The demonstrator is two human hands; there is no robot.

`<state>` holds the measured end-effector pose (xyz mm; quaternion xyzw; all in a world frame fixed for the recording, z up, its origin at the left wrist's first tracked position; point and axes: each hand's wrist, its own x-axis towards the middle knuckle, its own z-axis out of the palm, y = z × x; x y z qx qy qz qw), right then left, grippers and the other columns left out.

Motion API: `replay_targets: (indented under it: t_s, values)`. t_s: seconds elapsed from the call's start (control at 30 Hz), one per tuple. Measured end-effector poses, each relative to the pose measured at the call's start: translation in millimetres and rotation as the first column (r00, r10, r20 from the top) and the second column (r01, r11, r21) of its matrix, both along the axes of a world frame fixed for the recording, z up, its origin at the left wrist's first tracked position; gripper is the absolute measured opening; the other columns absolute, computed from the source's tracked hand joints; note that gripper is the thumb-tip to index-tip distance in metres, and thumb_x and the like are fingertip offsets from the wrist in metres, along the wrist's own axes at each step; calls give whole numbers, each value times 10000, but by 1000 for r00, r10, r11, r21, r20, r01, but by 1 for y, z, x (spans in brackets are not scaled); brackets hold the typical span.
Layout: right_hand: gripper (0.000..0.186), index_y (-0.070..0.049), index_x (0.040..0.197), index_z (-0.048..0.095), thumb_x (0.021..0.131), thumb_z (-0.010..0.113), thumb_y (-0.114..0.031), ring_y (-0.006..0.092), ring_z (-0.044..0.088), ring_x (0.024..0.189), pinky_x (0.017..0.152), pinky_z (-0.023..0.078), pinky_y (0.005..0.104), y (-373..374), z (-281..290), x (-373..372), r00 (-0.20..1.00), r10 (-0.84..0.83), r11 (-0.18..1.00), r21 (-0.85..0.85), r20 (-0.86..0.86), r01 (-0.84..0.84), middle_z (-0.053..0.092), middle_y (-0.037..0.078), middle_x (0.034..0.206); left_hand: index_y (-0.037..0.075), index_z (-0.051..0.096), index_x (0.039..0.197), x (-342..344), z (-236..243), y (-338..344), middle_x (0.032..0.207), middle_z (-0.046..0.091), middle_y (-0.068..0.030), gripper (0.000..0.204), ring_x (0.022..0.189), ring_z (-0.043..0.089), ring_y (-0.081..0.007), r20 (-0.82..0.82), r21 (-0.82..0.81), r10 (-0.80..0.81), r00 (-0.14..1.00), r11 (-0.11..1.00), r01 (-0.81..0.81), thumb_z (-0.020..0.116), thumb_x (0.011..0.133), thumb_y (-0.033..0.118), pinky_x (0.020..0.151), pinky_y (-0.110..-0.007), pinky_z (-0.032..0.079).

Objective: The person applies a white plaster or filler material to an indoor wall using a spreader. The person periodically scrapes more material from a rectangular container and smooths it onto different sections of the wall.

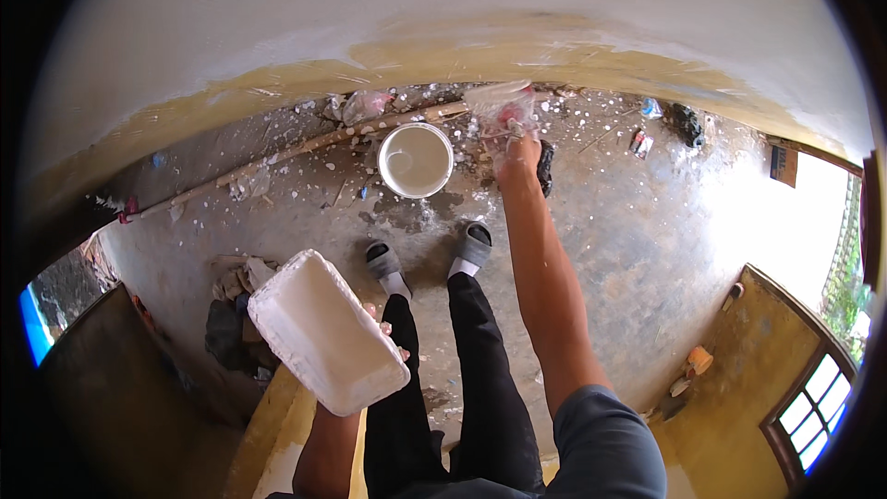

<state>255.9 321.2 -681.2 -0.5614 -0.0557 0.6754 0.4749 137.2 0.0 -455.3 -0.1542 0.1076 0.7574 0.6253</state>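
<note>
My left hand [388, 336] grips a paint-smeared white rectangular tray [323, 323] with pale paint inside, at the lower left; its fingertips show along the right side. My right hand [516, 139] reaches up to the foot of the wall with a pale, blurred tool [494, 92] with a red part in its grip; what looks like clear plastic around it partly hides the fingers. A round white bucket [415, 160] holding pale liquid stands on the floor, left of my right hand and beyond my feet.
A long pole [231, 176], scraps and paint splatters lie along the part-painted wall [443, 18]. A dark pile of cloths or bags [231, 328] sits at the left. A yellow low wall [268, 416] is near me, and a windowed panel [776, 360] at the right.
</note>
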Motion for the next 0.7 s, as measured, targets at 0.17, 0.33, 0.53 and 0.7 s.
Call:
replay_targets:
  t_s: [0.17, 0.33, 0.53, 0.7]
  values:
    - [213, -51, 1103, 595, 893, 586, -82, 248, 635, 859, 718, 550, 409, 11, -134, -40, 988, 155, 978, -139, -22, -156, 630, 108, 1046, 156, 417, 1391, -8, -19, -14, 1346, 391, -103, 570, 1229, 435, -337, -13, -96, 40, 999, 995, -41, 569, 912, 424, 959, -708, 367]
    - [223, -40, 1121, 606, 926, 553, -132, 227, 651, 879, 714, 564, 346, 64, -231, -25, 714, 371, 827, 137, 594, -545, 654, 102, 1052, 157, 426, 1385, -12, -42, -4, 1338, 393, -101, 558, 1228, 435, -337, 25, -117, 68, 997, 991, -64, 568, 913, 419, 968, -707, 351]
    - [226, 24, 1085, 593, 887, 618, -82, 296, 642, 841, 665, 612, 440, -15, -222, -146, 990, 81, 879, -477, 120, -14, 637, 131, 1034, 163, 433, 1381, -32, -39, -43, 1332, 380, -89, 541, 1235, 424, -337, -89, -277, 149, 985, 946, -168, 561, 918, 413, 957, -704, 356]
    - [280, -34, 1020, 628, 775, 732, -121, 287, 647, 711, 628, 535, 399, 95, -259, -19, 630, 172, 709, 349, 757, -613, 651, 149, 821, 172, 435, 1380, -23, -55, 3, 1338, 383, -86, 546, 1239, 418, -337, 43, -97, 81, 996, 992, -76, 566, 913, 423, 952, -706, 361]
